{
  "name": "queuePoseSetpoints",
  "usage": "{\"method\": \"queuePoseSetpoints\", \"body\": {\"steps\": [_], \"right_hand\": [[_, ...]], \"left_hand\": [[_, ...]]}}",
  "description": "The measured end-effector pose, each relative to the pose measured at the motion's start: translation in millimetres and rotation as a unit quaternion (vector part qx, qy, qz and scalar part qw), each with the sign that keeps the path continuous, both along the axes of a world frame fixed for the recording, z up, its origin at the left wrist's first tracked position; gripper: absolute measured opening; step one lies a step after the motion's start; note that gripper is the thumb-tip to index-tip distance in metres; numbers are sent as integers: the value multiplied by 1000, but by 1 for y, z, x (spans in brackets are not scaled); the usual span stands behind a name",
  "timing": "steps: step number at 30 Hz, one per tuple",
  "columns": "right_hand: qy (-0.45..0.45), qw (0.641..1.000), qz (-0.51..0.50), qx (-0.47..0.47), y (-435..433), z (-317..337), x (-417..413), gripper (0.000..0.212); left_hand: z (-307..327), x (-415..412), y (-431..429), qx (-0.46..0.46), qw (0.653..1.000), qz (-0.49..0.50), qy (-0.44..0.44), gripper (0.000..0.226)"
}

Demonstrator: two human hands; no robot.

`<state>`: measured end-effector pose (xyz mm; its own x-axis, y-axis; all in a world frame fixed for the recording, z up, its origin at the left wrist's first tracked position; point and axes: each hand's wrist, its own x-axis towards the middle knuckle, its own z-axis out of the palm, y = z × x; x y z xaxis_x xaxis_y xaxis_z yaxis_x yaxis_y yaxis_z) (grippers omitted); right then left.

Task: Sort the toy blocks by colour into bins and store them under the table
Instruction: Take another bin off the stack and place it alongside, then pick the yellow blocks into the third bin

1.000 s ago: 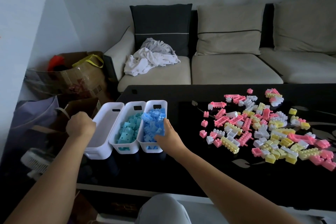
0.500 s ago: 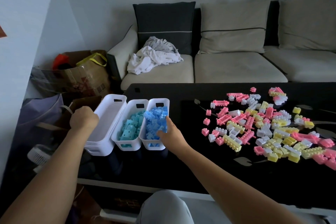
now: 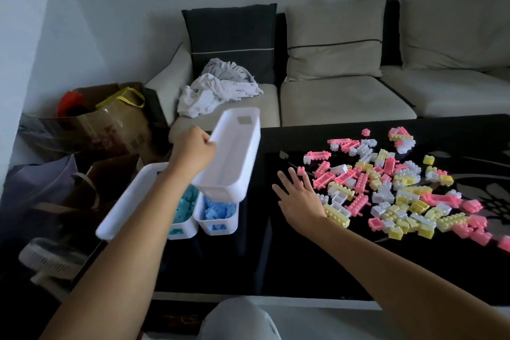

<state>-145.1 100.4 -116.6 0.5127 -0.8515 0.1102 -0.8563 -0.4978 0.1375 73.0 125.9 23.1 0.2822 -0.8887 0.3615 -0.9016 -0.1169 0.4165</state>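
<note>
- On a black glass table point(image 3: 276, 257) before a beige sofa point(image 3: 345, 96), a person's left hand point(image 3: 193, 150) grips the rim of an empty white bin point(image 3: 234, 157), holding it tilted in the air above two filled bins.
- Directly beneath the raised bin sit a bin of blue blocks point(image 3: 216, 215) and, to its left, a bin of teal blocks point(image 3: 183, 214); another empty white bin point(image 3: 124, 201) lies further left, partly hidden by the forearm.
- To the right of the raised bin, the right hand point(image 3: 299, 196) hovers open with fingers spread, holding nothing, at the near-left edge of the unsorted pile point(image 3: 394, 188) of pink, yellow and white blocks.
- Judging by the layout, the raised bin's long axis points away from the person, and the pile lies to its right, nearer the right hand, so the bin likely needs setting down between the two.
</note>
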Motion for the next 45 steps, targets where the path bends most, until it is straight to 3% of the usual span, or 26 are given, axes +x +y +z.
{"method": "queuePoseSetpoints", "body": {"steps": [3,5,8,15,20,23,25,27,33,38,41,45], "right_hand": [[0,999,-34,41,-12,-4,-18,48],[-9,998,-40,44,-13,-7,-28,47],[-22,998,-43,47,-14,-9,-47,47],[-5,997,11,80,-13,7,-106,48],[-235,962,-51,130,1,39,-165,44],[-268,953,-115,83,15,50,-199,35],[-283,944,-151,83,29,48,-213,38],[-278,940,-172,99,46,42,-222,54],[-213,948,-232,47,80,10,-230,84],[-247,944,-219,7,80,-9,-225,72],[-243,947,-210,-28,76,-15,-217,65],[-218,954,-190,-74,71,-20,-213,57]], "left_hand": [[-31,-39,-19,56,998,-33,-10,23],[-46,-56,-28,81,996,-31,-20,8],[-66,-74,-37,120,991,-24,-49,33],[-80,-91,-33,186,968,37,-166,34],[-75,-112,-20,106,975,-21,-193,29],[-78,-143,-11,8,979,-189,-77,24],[-82,-171,3,29,955,-296,-24,26],[-96,-198,12,80,931,-356,-30,37],[-142,-222,5,119,927,-341,-99,60],[-146,-226,-4,107,935,-319,-111,66],[-146,-233,-5,51,946,-295,-128,66],[-148,-239,-4,26,925,-347,-152,50]]}}
